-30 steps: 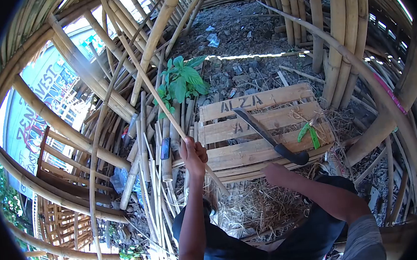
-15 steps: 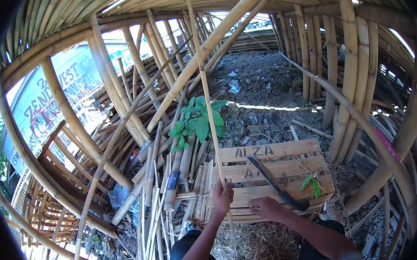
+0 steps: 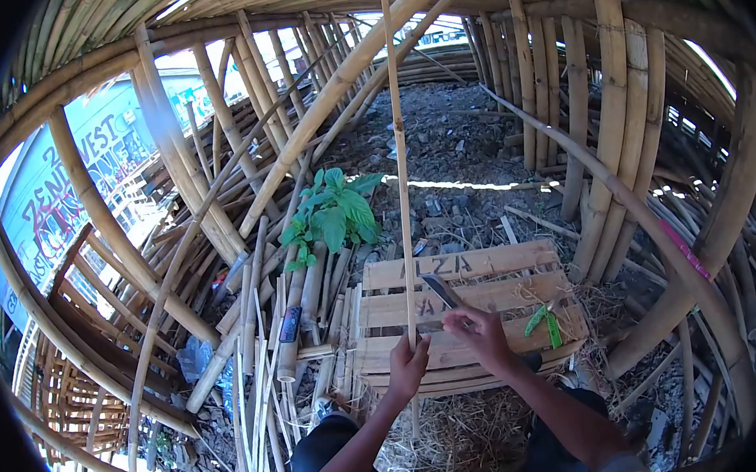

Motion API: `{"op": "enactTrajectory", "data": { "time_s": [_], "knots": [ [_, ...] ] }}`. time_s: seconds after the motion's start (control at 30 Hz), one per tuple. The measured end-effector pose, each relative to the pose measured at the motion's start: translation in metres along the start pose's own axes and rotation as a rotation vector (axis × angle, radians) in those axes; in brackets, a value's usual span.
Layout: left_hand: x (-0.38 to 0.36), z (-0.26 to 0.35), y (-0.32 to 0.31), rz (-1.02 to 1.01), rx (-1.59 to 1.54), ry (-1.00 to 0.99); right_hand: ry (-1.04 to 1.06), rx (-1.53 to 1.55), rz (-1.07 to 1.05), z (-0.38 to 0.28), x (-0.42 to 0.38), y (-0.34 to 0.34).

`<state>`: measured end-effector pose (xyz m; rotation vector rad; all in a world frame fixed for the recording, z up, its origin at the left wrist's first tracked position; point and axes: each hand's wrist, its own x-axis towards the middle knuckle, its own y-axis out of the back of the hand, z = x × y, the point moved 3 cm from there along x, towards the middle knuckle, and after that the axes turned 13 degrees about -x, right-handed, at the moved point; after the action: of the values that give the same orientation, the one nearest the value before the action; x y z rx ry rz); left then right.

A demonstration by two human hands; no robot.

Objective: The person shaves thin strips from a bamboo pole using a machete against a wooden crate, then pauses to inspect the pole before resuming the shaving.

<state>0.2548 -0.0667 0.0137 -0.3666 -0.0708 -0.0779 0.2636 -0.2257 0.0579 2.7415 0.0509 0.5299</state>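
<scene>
Stick (image 3: 403,190) stands nearly upright in our closed left hand (image 3: 408,367), at low centre, running from the frame's top edge down in front of the crate (image 3: 513,291) to the straw (image 3: 466,436). Our right hand (image 3: 483,341), just right of it, hangs with fingers loosely bent before the knife (image 3: 439,290); we cannot tell whether it grips it. Beyond lie green strips (image 3: 554,330) on the crate, right of centre, and a phone (image 3: 290,324) left of the stick, with a plant (image 3: 338,214) above it. We judge the step in hand to be steadying the stick; the next move seems to call for a firm left grip and fingers clear of the blade.
</scene>
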Motion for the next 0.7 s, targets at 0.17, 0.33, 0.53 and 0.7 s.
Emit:
{"op": "enactTrajectory", "data": {
  "time_s": [0.17,0.33,0.53,0.7],
  "knots": [
    [-0.004,-0.008,-0.01,-0.077,-0.042,0.05,-0.002,0.071,-0.004,-0.011,0.012,-0.003],
    [-0.008,-0.01,-0.016,-0.121,-0.26,0.234,-0.002,0.164,0.033,-0.026,0.018,-0.003],
    [-0.007,-0.014,-0.022,-0.172,-0.361,0.306,-0.027,0.145,0.078,-0.018,0.019,0.0],
    [-0.004,-0.025,-0.03,-0.323,-0.53,0.385,-0.02,0.077,0.094,-0.011,0.016,0.004]
  ]
}}
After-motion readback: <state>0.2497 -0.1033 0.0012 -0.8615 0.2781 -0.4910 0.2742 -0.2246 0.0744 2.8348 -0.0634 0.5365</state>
